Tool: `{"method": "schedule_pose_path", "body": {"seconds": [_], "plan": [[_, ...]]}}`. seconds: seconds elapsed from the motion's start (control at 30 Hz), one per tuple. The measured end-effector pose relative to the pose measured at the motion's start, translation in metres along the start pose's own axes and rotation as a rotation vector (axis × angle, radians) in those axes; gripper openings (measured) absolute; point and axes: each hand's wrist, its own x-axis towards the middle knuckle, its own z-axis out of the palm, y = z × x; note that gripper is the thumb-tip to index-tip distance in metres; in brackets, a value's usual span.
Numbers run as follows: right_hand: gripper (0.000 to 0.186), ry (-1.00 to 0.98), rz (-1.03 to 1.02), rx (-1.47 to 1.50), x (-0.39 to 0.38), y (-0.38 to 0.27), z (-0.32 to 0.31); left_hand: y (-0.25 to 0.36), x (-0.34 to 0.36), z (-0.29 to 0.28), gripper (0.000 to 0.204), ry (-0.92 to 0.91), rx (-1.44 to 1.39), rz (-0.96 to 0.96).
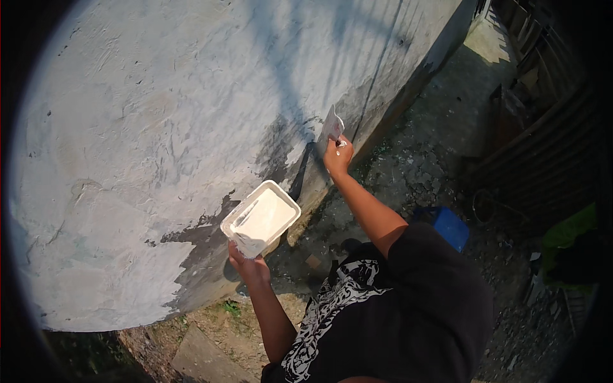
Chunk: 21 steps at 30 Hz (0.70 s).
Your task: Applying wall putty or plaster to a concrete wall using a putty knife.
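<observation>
My left hand [250,265] grips the near corner of a white rectangular tub [292,220], which holds a smooth, pale paste [268,214] with a groove along its left side. Farther up and to the right, my right hand [338,155] is closed around a putty knife [332,125] whose broad blade is at the wall; its handle is mostly hidden by my fingers. White smears mark the back of that hand. The wall [140,127] is largely coated in rough white filler, with bare grey patches [274,150] low down near the tub and the blade.
Along the wall's foot runs a dark, rubble-strewn path [421,159]. A blue container [450,228] stands on the ground to my right, near corrugated sheeting [530,159]. Green leaves [568,230] show at the right edge. A flat slab [211,357] lies at the lower left.
</observation>
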Motion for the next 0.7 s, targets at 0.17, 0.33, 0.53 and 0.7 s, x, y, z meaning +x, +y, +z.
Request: {"method": "schedule_pose_path", "body": {"seconds": [0.17, 0.33, 0.53, 0.7], "plan": [[0.046, -0.039, -0.183, -0.251, -0.029, 0.005, 0.09, -0.016, -0.007, -0.017, 0.048, 0.057, -0.027, 0.053], [0.043, -0.297, -0.52, -0.11, -0.079, 0.044, 0.05, -0.017, -0.004, -0.004, 0.044, 0.135, -0.038, 0.052], [0.03, -0.347, -0.174, -0.165, -0.013, 0.05, -0.009, -0.018, 0.004, 0.021, 0.043, 0.074, -0.07, 0.081], [0.034, -0.079, 0.021, -0.194, 0.054, 0.053, 0.007, -0.029, -0.009, 0.019, 0.042, 0.112, -0.052, 0.059]]}}
